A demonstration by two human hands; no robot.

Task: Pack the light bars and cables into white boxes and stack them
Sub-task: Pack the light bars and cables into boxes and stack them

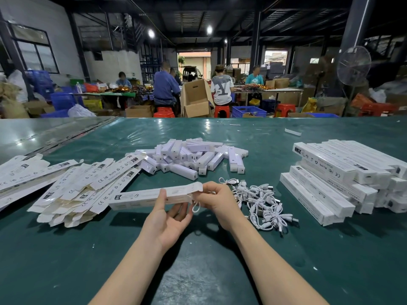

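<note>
My left hand (170,219) grips a long white box (141,197) near its right end, holding it level above the green table (198,271). The box's end flap stands open. My right hand (217,200) pinches a white cable (195,206) at that open end; a loop of it hangs below. A heap of light bars (193,157) lies behind the box. Loose coiled cables (262,203) lie to the right of my right hand. Packed white boxes (339,179) are stacked at the right.
Flat unfolded box blanks (72,183) are piled at the left. A loose white piece (293,132) lies far back on the table. Beyond the table, several people sit at benches among cardboard cartons (196,100), blue crates and red stools. A standing fan (353,66) is at the back right.
</note>
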